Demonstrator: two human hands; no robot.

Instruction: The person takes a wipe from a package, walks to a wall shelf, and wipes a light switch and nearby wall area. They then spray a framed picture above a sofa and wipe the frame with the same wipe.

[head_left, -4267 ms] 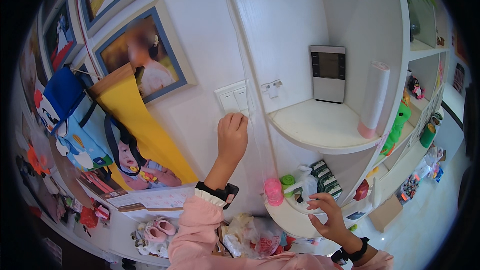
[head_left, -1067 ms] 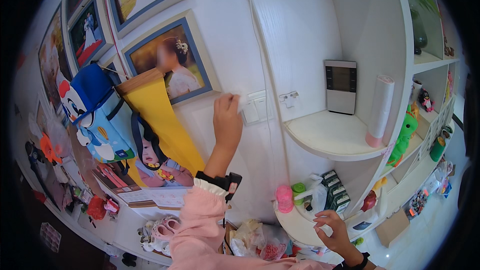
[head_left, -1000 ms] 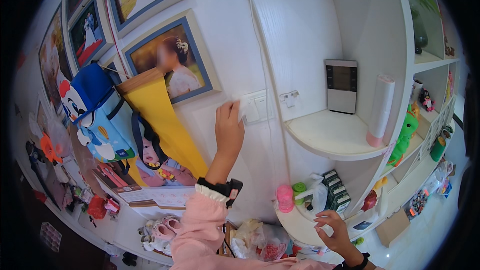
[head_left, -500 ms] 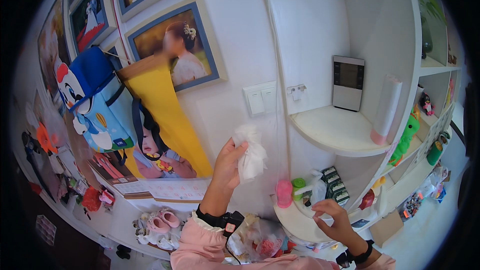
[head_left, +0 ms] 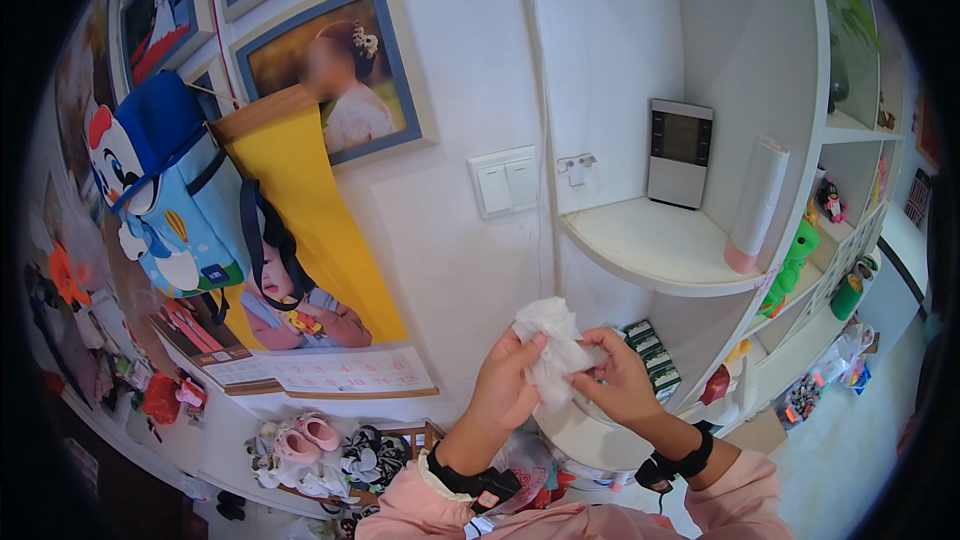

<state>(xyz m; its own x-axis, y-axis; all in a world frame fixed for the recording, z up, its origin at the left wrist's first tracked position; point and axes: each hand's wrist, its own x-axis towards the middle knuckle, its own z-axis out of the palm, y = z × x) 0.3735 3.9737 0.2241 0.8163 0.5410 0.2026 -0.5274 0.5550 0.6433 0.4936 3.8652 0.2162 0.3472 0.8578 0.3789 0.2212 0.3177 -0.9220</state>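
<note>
A crumpled white tissue [head_left: 552, 355] is held up in front of the wall, above the lower shelf. My left hand [head_left: 503, 387] grips it from the left, thumb across its front. From the right, my right hand [head_left: 625, 387] pinches the tissue's edge between thumb and fingertips. Behind and above my hands, a double light switch [head_left: 506, 185] is set in the wall. The lower corner shelf [head_left: 590, 445] is partly covered by my hands and wrists.
On the upper corner shelf [head_left: 650, 240] stand a grey digital clock [head_left: 680, 155] and a white plastic roll [head_left: 757, 205]. A blue cartoon backpack [head_left: 175, 195] hangs at the left over a yellow calendar [head_left: 300, 230]. Below are pink shoes [head_left: 305, 438] on a rack.
My left hand has come down and right with the tissue. My right hand has risen from the lower shelf and taken hold of the tissue too. The view has shifted slightly.
</note>
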